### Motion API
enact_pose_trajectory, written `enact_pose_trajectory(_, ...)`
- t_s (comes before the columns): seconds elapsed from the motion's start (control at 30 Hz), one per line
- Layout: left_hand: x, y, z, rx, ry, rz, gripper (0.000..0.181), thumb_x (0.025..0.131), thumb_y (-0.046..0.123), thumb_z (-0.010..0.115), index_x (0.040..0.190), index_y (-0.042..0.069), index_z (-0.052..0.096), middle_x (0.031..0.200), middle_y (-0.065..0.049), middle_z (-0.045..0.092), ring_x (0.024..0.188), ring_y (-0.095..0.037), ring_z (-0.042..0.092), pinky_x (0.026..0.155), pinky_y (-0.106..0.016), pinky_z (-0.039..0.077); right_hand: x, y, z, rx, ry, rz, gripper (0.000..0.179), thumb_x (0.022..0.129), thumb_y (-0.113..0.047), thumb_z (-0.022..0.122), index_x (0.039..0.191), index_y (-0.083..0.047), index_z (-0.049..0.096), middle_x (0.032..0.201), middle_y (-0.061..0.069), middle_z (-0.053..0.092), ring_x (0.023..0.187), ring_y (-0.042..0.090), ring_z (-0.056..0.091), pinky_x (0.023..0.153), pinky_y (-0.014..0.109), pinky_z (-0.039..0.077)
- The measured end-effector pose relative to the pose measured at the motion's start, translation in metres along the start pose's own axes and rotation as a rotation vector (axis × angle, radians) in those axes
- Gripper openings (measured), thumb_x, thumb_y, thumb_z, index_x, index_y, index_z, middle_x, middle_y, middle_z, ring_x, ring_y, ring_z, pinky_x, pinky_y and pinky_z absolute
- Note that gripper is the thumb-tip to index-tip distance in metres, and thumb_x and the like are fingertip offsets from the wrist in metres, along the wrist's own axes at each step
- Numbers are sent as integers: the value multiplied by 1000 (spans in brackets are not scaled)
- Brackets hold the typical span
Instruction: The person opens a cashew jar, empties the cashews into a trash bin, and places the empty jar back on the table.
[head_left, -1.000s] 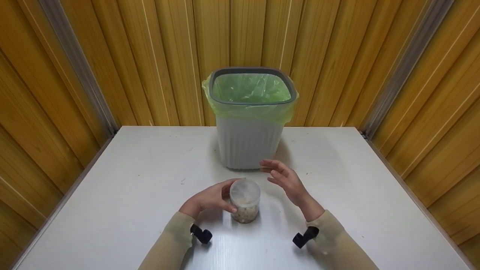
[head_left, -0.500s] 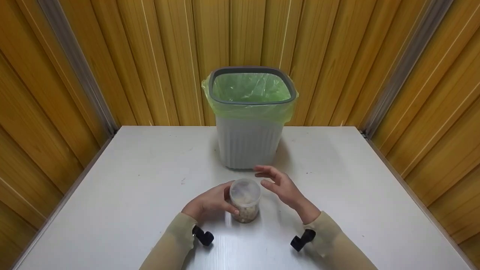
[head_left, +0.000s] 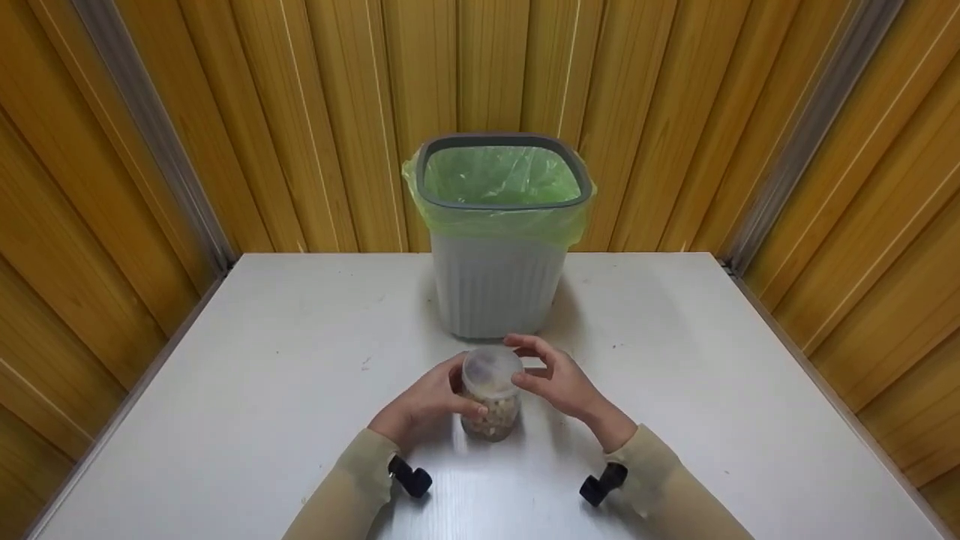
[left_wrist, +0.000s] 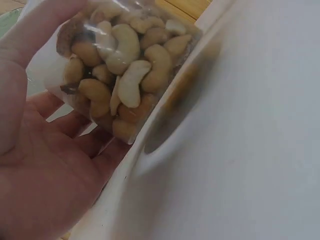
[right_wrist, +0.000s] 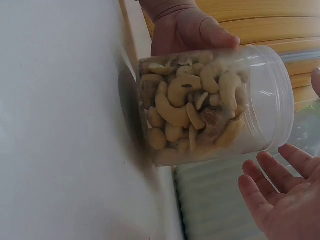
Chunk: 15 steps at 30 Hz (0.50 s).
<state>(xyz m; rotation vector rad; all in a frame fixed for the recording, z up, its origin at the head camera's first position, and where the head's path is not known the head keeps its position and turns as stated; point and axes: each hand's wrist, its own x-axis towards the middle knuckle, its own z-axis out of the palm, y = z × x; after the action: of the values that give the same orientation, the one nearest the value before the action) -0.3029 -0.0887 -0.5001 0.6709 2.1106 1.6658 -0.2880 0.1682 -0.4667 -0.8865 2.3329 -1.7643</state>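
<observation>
A clear plastic jar with a translucent screw-top lid holds cashews, plain through its wall in both wrist views. My left hand grips the jar from the left, thumb across its near side and fingers behind. The jar stands nearly upright, its base seeming slightly above the white table. My right hand is at the lid's right side, fingers bent loosely and spread about the rim. In the right wrist view a gap shows between thumb and lid; whether the fingertips touch it is unclear.
Behind the jar stands a pale ribbed trash bin with a dark grey rim and a green liner bag. Yellow wood-patterned walls enclose the table at the back and sides.
My right hand has moved left, from beside the jar to its lid. My left hand has closed in on the jar and raised it slightly. The bin stays put.
</observation>
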Motion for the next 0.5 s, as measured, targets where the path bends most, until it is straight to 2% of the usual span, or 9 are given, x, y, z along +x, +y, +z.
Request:
enact_pose_trajectory(0.1, 1, 3, 4, 5, 69, 17, 84, 77, 25, 88, 150, 20, 47, 141, -4, 59, 127, -23, 55, 114, -53, 41, -1, 0, 3, -36, 36, 23, 64, 96, -18, 73, 150, 0, 46, 154, 22, 48, 137, 40, 45, 109, 57, 46)
enact_pose_trajectory(0.2, 1, 7, 8, 41, 136, 24, 84, 77, 26, 89, 149, 19, 47, 140, -6, 59, 125, -24, 55, 112, -54, 43, -2, -2, 6, -67, 67, 44, 71, 93, -21, 77, 152, -1, 44, 155, 20, 47, 137, 38, 45, 108, 63, 44)
enact_pose_trajectory(0.3, 2, 10, 12, 69, 179, 44, 86, 77, 27, 91, 149, 15, 46, 141, -8, 58, 125, -26, 56, 111, -55, 44, -2, -2, 9, -95, 87, 64, 76, 91, -24, 80, 154, -3, 43, 156, 18, 47, 137, 37, 45, 107, 62, 45)
enact_pose_trajectory(0.5, 1, 18, 19, 159, 253, 109, 87, 77, 28, 92, 148, 9, 45, 140, -11, 58, 127, -29, 57, 109, -53, 45, -1, -2, 15, -114, 119, 124, 84, 88, -29, 83, 156, -8, 40, 150, 17, 50, 135, 33, 46, 104, 51, 48)
